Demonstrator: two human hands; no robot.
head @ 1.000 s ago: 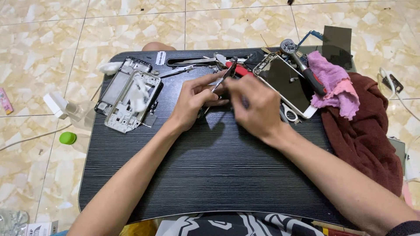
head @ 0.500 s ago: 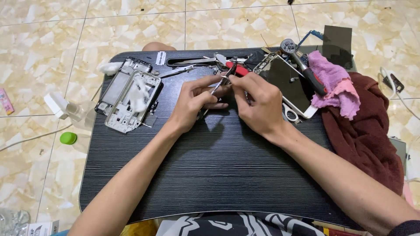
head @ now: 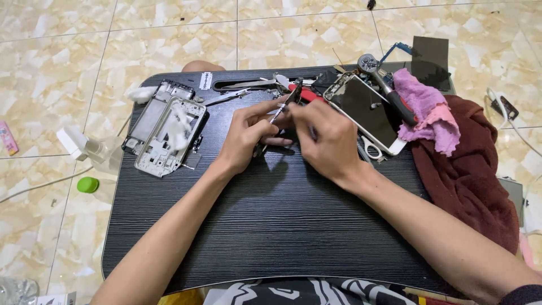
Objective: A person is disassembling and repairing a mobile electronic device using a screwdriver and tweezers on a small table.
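Pinching thin metal tweezers [head: 280,113], the left hand [head: 248,135] has its fingers curled tight around them. The right hand [head: 324,138] is curled shut too, touching the left, but what it holds is hidden. Both hands rest over the black table [head: 271,226]. A phone frame [head: 169,133] lies to the left, and a phone screen [head: 367,110] and pink cloth [head: 426,110] lie to the right.
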